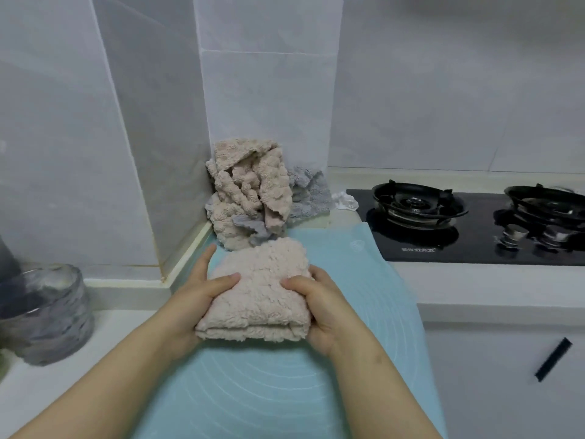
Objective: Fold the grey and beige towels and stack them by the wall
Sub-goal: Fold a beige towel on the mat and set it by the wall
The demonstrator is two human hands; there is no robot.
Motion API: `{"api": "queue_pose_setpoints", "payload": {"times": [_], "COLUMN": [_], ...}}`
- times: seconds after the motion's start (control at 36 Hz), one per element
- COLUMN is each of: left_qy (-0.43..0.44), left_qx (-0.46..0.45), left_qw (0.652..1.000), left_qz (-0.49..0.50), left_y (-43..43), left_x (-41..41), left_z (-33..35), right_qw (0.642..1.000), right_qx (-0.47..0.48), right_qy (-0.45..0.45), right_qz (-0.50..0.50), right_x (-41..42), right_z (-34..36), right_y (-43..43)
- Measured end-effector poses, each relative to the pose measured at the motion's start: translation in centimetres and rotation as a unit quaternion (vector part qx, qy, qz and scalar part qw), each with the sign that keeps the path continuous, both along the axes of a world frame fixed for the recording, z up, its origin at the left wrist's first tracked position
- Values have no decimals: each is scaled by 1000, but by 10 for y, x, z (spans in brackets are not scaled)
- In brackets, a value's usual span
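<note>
Left hand (193, 299) and right hand (319, 308) grip the folded beige towel (262, 289) by its sides, on a blue mat (253, 391) over the tabletop (63, 391). Crumpled towels (250, 194) are heaped against the tiled wall (269, 90), near a gas stove (474, 229).

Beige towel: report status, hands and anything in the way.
Left hand and right hand grip folded beige towel by its sides, over teal mat. Ahead, unfolded towel pile, grey and beige, fills the wall corner.
</note>
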State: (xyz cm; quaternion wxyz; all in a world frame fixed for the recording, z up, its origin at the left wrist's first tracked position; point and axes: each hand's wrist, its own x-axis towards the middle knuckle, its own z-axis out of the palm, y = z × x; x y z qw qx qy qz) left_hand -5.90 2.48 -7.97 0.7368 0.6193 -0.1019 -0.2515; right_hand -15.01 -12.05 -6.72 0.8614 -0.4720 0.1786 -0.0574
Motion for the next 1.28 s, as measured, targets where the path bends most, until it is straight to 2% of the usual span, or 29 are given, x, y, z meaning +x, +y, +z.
{"api": "queue_pose_setpoints", "payload": {"times": [0.11, 0.22, 0.44, 0.75, 1.0, 1.28], "left_qy": [-103, -78, -69, -45, -38, -50], "left_qx": [88, 119, 137, 131, 132, 116], "left_qw": [989, 983, 965, 941, 924, 927], "left_qz": [-52, -115, -211, -310, -356, -354], "left_y": [-34, -87, -215, -374, -495, -678], "left_x": [-17, -54, -159, -293, -330, -316], "left_z": [33, 61, 110, 128, 121, 101], "right_qw": [999, 993, 972, 940, 922, 914], "right_qx": [-16, -49, -89, -99, -102, -92], "right_qy": [20, 15, 90, 140, 167, 165], "right_qz": [-43, -102, -200, -293, -334, -359], "right_x": [-31, -78, -209, -359, -405, -389], "right_z": [20, 52, 102, 120, 110, 101], "right_y": [-30, -67, -166, -299, -402, -578]}}
